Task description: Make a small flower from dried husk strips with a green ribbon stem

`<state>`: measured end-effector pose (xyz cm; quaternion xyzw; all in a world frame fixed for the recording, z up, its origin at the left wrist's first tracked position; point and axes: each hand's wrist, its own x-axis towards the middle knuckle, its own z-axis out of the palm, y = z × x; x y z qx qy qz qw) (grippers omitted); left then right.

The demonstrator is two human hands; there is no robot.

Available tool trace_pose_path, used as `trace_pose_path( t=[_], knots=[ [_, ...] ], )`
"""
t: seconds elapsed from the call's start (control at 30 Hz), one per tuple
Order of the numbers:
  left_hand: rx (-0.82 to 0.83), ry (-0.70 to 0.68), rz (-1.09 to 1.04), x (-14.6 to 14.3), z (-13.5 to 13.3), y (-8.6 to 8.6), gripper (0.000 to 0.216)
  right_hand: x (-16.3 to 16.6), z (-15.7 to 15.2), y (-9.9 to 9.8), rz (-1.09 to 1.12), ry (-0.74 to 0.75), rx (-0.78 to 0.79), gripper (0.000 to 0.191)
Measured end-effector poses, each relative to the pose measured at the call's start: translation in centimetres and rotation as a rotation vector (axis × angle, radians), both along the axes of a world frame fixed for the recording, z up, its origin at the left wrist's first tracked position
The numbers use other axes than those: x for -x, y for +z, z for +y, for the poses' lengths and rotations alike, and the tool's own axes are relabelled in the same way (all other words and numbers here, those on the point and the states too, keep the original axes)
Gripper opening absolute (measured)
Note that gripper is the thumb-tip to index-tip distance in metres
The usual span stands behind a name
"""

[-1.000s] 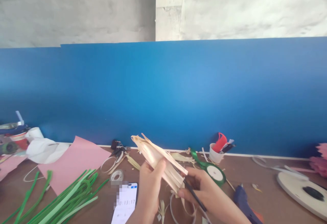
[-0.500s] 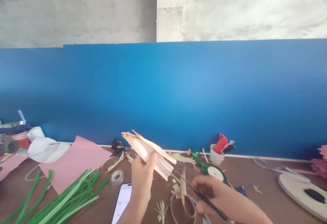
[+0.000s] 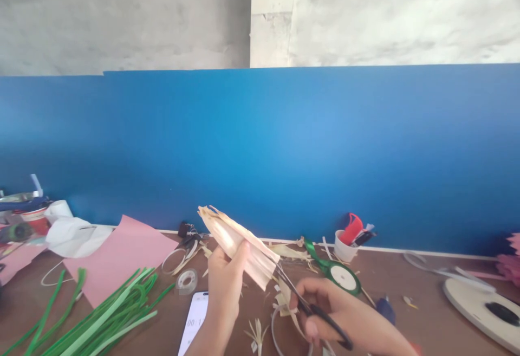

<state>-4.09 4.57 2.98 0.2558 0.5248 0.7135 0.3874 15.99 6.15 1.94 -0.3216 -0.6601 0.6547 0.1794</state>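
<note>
A pale, dried corn husk (image 3: 238,242) is pinched between the thumb and fingers of my left hand (image 3: 228,277), above the table. It is folded lengthwise, ragged at the far end and straighter at the near right end. My right hand (image 3: 337,312) grips black-handled scissors (image 3: 304,304), their blades parted and reaching the husk's right end. Below the blades lie cut husk scraps (image 3: 257,335) and a pale ring-like strip (image 3: 276,326). A phone (image 3: 194,321) showing a timer lies partly behind my left wrist.
Green pipe cleaners (image 3: 109,312) and pink paper (image 3: 125,253) lie at left, beside a tape roll (image 3: 187,281). A green ribbon spool (image 3: 343,277) and white cup (image 3: 344,248) stand behind my right hand. A round cream-coloured disc (image 3: 467,302) is at far right, before a blue partition (image 3: 260,144).
The scissors have opened and moved up and left, so their blades now meet the husk's right end. My left hand has hardly moved, with the husk tilted slightly.
</note>
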Motion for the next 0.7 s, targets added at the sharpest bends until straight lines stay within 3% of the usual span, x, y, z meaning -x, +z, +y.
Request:
trace_pose_path(
  t=[0.37, 0.7],
  knots=[
    [0.0, 0.002, 0.034, -1.1, 0.4, -1.7, 0.035, 1.2, -0.4, -0.1, 0.063, -0.078, 0.035, 0.058],
    [-0.018, -0.024, 0.005, -0.8, 0.6, -2.0, 0.034, 1.4, -0.3, -0.3, 0.07, -0.1, -0.047, 0.052]
  ],
)
